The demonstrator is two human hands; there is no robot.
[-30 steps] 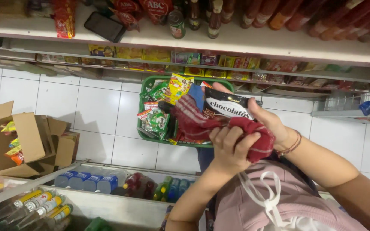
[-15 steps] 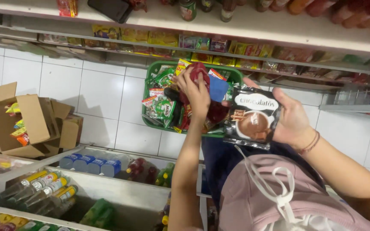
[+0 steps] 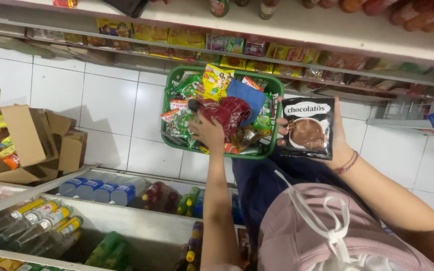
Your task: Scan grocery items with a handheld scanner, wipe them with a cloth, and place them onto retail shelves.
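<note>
Nearest, at the bottom edge: pink hooded top (image 3: 327,236) with white drawstrings, cut off by the frame. Two bare forearms rising from it.

Right hand (image 3: 335,143) clasping a black sachet (image 3: 307,128) by its right edge, thumb out of sight behind the pack, fingertips curling round the left side; sachet upright, just right of the basket (image 3: 177,135), touching or overlapping its rim. Thin bracelet at that wrist.

Left hand (image 3: 208,131) down inside the basket, fingers spread over the packets, resting against a dark red pouch (image 3: 229,113); whether closed on anything, cannot tell, since the fingertips are buried among wrappers.

One green mesh basket on the white floor tiles, heaped: one blue packet (image 3: 247,93), one yellow packet (image 3: 216,80), several green ones, exact number impossible to count in the pile.

Left, near: cooler shelves with rows of bottles (image 3: 101,190), blue-capped, red and green ones, blurred and partly cut off. One open cardboard box (image 3: 21,140) further left, a few bright packets inside.

Farthest: shop shelf (image 3: 297,25) with rows of sachets beneath, too small to tell apart.
</note>
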